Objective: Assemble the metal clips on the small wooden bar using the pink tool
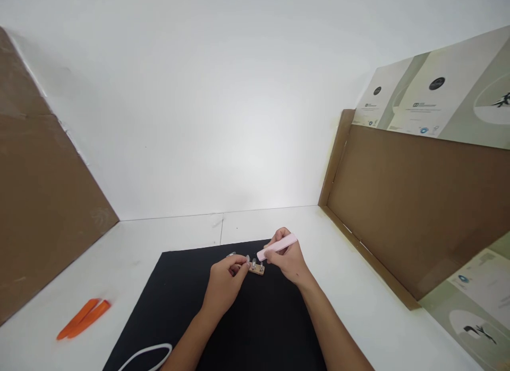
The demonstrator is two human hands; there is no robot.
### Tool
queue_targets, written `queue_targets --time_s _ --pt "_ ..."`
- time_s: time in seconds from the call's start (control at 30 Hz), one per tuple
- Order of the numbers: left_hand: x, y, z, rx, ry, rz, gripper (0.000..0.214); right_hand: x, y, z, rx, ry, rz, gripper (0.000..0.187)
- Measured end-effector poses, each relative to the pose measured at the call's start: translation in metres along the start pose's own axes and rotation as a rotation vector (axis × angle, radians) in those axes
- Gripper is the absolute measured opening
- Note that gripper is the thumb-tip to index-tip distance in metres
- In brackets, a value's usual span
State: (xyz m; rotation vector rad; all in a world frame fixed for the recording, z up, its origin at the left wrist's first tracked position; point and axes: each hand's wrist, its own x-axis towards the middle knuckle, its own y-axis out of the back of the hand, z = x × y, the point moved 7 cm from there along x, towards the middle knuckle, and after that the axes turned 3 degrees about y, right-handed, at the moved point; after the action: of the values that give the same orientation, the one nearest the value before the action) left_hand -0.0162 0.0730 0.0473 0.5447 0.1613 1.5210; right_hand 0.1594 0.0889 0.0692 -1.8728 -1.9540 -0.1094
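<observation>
**Pink plastic pry tool [278, 247] right at the board!**
Right hand [289, 259] clamps it, fingers pressed together; left hand [225, 283] pinches a small clear part [247, 262] (tiny thing!) just beside the tan board [256, 269], which lies on a black mat [271, 328].

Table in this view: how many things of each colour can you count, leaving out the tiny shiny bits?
Orange sticks: 2
Pink stick: 1
White loop: 1
Tan board: 1
Black mat: 1
Total: 6
</observation>
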Motion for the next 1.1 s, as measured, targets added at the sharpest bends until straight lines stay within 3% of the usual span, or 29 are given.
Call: queue_targets --time_s 0.1,0.2,0.5,0.7,0.77,0.97,1.1 --pt "0.004 0.006 -0.009 -0.126 0.109 0.043 0.028 -0.003 -0.009 0.001 0.052 -0.051 -0.094 0.039" --pt "0.005 0.010 -0.009 -0.144 0.130 0.057 0.029 -0.004 -0.014 0.000 0.097 -0.076 -0.122 0.040" --pt "0.000 -0.005 0.001 -0.136 0.030 -0.068 0.025 0.002 0.005 0.004 -0.003 0.017 0.059 0.037" --pt "0.000 -0.003 0.003 -0.117 0.027 -0.054 0.025 -0.008 -0.019 0.004 0.046 -0.117 -0.222 0.038" --pt "0.000 -0.002 0.004 -0.105 0.026 -0.045 0.025 -0.010 -0.024 0.003 0.075 -0.126 -0.252 0.040" --pt "-0.001 -0.004 0.005 -0.091 0.019 -0.056 0.026 0.002 0.002 0.001 0.065 0.011 0.052 0.039" --pt "-0.001 -0.005 0.005 -0.082 0.010 -0.052 0.024 0.006 0.009 -0.001 0.020 0.048 0.104 0.039"
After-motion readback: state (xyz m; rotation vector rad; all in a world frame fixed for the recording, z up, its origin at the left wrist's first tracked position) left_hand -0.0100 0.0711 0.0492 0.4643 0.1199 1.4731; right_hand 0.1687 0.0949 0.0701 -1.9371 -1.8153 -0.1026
